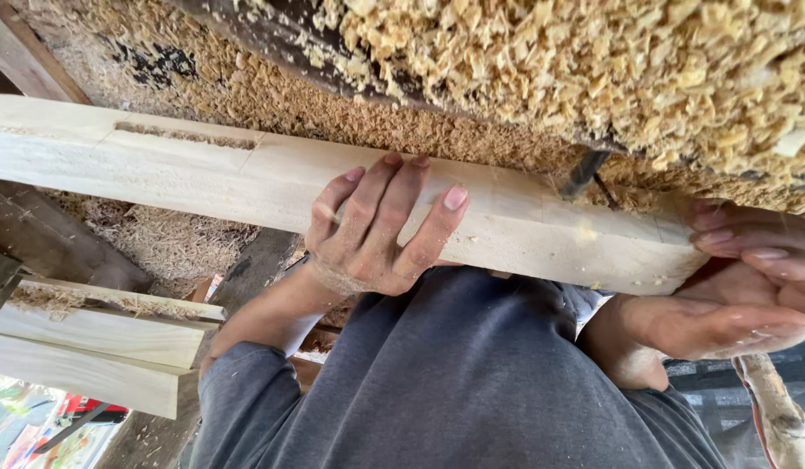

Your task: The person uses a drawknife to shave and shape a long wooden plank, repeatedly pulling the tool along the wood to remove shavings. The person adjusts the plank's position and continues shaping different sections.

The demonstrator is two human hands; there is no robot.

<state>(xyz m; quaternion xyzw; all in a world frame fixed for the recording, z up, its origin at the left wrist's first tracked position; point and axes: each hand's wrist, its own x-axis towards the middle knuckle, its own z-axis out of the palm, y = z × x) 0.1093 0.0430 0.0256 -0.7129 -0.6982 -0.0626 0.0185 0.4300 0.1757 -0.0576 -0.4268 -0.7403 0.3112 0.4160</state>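
Pale wood, a long squared beam (pixel 272 178) with a slot cut in its top face, lies across a surface heaped with wood shavings (pixel 593 69). The left hand (pixel 376 230) clasps its middle, fingers curled over; the right hand (pixel 741 295) cups its end, fingers loosely bent.

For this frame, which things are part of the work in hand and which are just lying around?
In hand:
- long pale wooden beam with a cut slot
- left hand gripping its middle
- right hand cupping its end

Lying about:
- wood shavings heaped behind
- spare pale boards at lower left
- dark metal piece behind the beam
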